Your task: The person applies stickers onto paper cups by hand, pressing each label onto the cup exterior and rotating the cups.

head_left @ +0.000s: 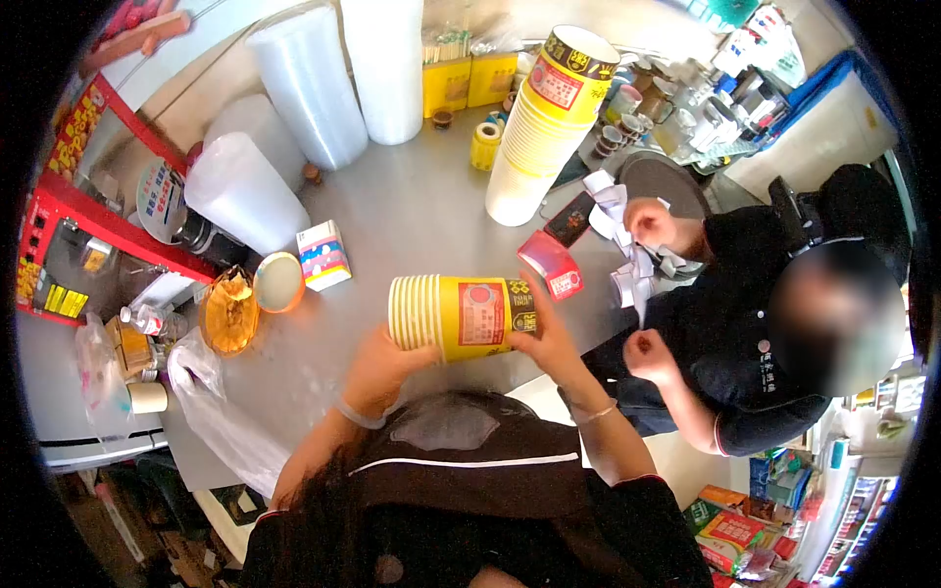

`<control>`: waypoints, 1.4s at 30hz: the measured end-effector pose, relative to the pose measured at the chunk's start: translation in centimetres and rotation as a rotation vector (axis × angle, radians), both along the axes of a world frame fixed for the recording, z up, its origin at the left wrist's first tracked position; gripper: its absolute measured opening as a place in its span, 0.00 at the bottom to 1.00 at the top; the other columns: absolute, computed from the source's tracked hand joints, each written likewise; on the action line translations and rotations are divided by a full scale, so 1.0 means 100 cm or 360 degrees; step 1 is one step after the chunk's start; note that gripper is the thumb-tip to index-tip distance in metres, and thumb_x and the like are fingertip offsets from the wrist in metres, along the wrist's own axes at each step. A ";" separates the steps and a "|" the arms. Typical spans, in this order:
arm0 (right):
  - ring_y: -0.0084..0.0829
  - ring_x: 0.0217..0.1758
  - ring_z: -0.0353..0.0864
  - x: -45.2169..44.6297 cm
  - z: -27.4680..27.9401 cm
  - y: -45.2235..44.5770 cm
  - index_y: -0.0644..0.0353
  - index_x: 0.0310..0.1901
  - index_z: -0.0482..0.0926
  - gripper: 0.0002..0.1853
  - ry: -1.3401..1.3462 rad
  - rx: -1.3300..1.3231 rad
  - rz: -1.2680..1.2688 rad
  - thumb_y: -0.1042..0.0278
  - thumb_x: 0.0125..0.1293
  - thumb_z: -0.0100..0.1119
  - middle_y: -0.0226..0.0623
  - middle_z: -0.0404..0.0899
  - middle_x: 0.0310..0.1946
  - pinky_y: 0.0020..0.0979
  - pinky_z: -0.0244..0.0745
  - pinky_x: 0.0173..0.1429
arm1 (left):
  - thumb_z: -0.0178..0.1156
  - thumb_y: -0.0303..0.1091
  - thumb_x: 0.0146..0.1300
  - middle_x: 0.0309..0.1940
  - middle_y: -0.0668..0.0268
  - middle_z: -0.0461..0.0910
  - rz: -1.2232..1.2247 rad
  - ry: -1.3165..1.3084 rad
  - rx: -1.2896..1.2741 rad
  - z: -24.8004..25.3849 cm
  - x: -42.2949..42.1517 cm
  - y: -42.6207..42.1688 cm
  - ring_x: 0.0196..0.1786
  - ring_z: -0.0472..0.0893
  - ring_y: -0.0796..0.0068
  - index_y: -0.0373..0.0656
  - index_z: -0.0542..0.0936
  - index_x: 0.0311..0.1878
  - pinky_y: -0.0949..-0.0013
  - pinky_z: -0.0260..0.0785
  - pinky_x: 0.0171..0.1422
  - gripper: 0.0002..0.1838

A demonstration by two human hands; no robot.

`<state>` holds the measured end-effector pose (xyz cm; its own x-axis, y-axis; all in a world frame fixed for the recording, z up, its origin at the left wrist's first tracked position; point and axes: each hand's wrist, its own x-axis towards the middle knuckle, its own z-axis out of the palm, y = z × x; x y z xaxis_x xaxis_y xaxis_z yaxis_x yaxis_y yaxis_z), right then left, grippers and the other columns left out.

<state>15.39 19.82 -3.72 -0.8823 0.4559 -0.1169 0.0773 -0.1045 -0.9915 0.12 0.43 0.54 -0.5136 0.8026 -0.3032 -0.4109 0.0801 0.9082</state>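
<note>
A short stack of yellow paper cups (475,316) lies sideways in front of my chest, above the grey counter. My left hand (394,363) is wrapped round its left part, near the pale stacked rims. On the right, my right hand (550,340) grips the end that has black print, with the thumb below. A red label with print faces up between the hands. Beyond them, a tall stack of matching yellow cups (549,122) stands tilted in the view. A red translucent box (551,265) and a dark phone-like device (569,219) lie between it and my right hand.
At right, a co-worker in black (730,294) handles a curling white paper strip (635,279). On the counter (392,216) are a tissue pack (323,257), a lidded tub (280,282), an orange-lined bowl (229,312), plastic rolls (309,88) and a plastic bag (221,402).
</note>
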 end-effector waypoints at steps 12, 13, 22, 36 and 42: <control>0.33 0.66 0.63 0.010 -0.022 0.037 0.58 0.71 0.52 0.52 0.0262 0.0299 -0.0349 0.57 0.48 0.75 0.40 0.63 0.63 0.37 0.63 0.66 | 0.64 0.25 0.57 0.44 0.61 0.81 0.0506 0.0043 0.0069 -0.028 -0.033 -0.013 0.47 0.81 0.70 0.35 0.76 0.52 0.68 0.75 0.50 0.18; 0.35 0.65 0.63 0.005 0.002 0.060 0.60 0.70 0.54 0.51 0.0372 0.0660 -0.0477 0.57 0.47 0.74 0.41 0.63 0.62 0.37 0.62 0.66 | 0.64 0.26 0.57 0.46 0.60 0.80 0.0577 0.0037 0.0133 -0.024 -0.043 -0.016 0.48 0.81 0.69 0.35 0.75 0.54 0.68 0.75 0.51 0.20; 0.49 0.59 0.71 -0.138 0.257 0.199 0.63 0.60 0.71 0.38 -0.0191 0.2743 -0.0867 0.45 0.52 0.66 0.54 0.73 0.54 0.40 0.67 0.62 | 0.61 0.26 0.61 0.50 0.60 0.78 0.0833 -0.0126 0.0374 -0.009 -0.037 -0.023 0.51 0.80 0.67 0.35 0.70 0.59 0.66 0.73 0.57 0.23; 0.34 0.53 0.73 -0.026 0.009 0.015 0.62 0.53 0.74 0.21 0.0315 0.1339 -0.0442 0.74 0.56 0.63 0.40 0.75 0.50 0.32 0.69 0.56 | 0.66 0.24 0.55 0.41 0.61 0.83 0.0401 0.0335 -0.0010 -0.010 -0.013 -0.009 0.43 0.83 0.73 0.34 0.80 0.47 0.70 0.74 0.50 0.15; 0.26 0.39 0.76 0.093 -0.034 0.077 0.64 0.44 0.78 0.12 -0.0267 0.0939 -0.1395 0.66 0.62 0.61 0.38 0.79 0.39 0.28 0.72 0.43 | 0.64 0.25 0.58 0.40 0.61 0.83 0.0188 0.0248 0.0061 -0.022 -0.002 0.002 0.42 0.83 0.71 0.32 0.80 0.47 0.70 0.74 0.50 0.14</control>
<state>24.65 27.53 -7.16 -0.2127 0.9473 0.2397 0.3482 0.3027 -0.8872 -0.03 0.66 -1.63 -0.6435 0.7432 -0.1833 -0.2696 0.0040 0.9630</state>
